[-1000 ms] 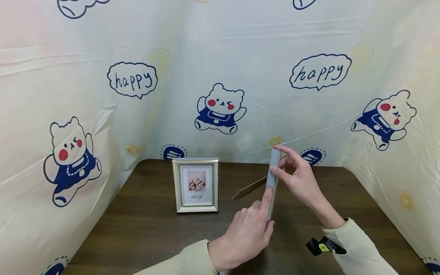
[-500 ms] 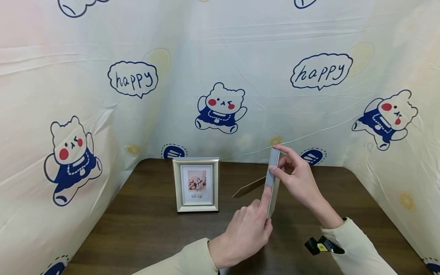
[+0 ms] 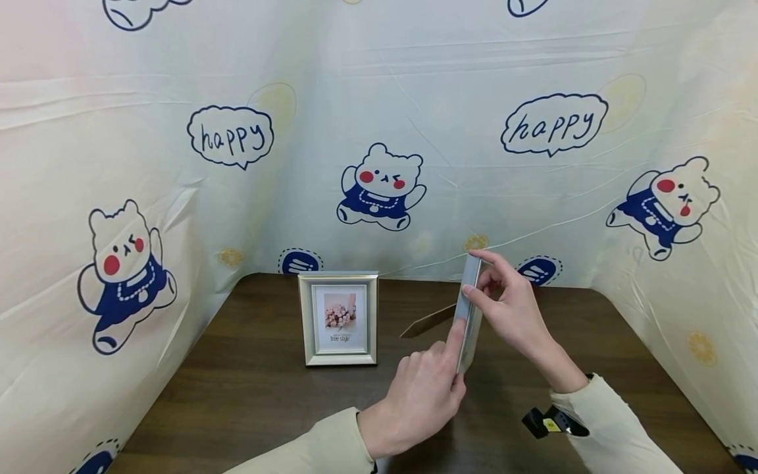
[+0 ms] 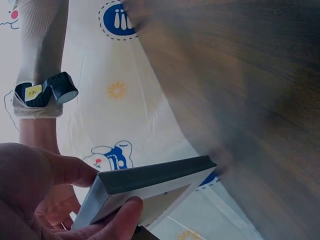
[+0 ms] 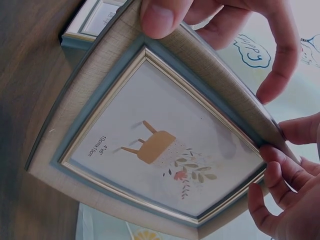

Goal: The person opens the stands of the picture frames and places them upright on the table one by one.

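Note:
Both hands hold a picture frame (image 3: 470, 339) upright above the table, edge-on in the head view. Its brown easel leg (image 3: 431, 321) sticks out behind. My left hand (image 3: 417, 395) grips the lower near corner, thumb on the front and index finger stretched along the side. Higher up, my right hand (image 3: 512, 303) pinches the same side between thumb and fingers. The front of the frame (image 5: 165, 145) fills the right wrist view, with a gold inner border and a flower print. To the left, a smaller picture frame (image 3: 340, 322) stands upright with a pink flower picture.
A dark wooden table (image 3: 237, 395) lies beneath the hands. Behind it and on both sides hangs a pale cloth (image 3: 450, 99) printed with bears and "happy" bubbles. A black wrist camera (image 3: 553, 421) sits at the right cuff.
The held picture frame has turned slightly, so a little more of its front shows, and its lower end has shifted left with my left hand. Both grips stay the same.

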`<action>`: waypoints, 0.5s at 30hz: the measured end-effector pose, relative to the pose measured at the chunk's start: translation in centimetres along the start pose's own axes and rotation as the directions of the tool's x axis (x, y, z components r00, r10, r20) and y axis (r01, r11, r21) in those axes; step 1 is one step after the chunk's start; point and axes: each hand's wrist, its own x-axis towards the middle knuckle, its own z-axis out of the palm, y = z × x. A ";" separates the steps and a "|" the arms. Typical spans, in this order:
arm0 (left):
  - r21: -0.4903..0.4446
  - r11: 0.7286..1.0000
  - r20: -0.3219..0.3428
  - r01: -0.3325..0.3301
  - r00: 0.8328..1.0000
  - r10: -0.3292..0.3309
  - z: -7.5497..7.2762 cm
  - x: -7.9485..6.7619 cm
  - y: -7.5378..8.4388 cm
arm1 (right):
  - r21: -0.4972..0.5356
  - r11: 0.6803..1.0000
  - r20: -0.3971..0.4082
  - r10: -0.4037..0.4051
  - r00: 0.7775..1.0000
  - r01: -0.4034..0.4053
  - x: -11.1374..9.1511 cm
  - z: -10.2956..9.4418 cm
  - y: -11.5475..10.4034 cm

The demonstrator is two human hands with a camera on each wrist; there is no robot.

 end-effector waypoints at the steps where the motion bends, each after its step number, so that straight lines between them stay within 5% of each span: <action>1: -0.003 1.000 0.003 0.003 1.000 -0.003 0.0 0.0 0.0 | -0.002 1.000 -0.002 -0.002 1.000 0.002 0.0 0.0 0.0; 15: -0.062 0.998 0.033 0.023 0.999 -0.021 0.1 -0.1 -0.5 | -0.030 0.999 0.012 -0.021 1.000 0.022 0.3 0.7 0.1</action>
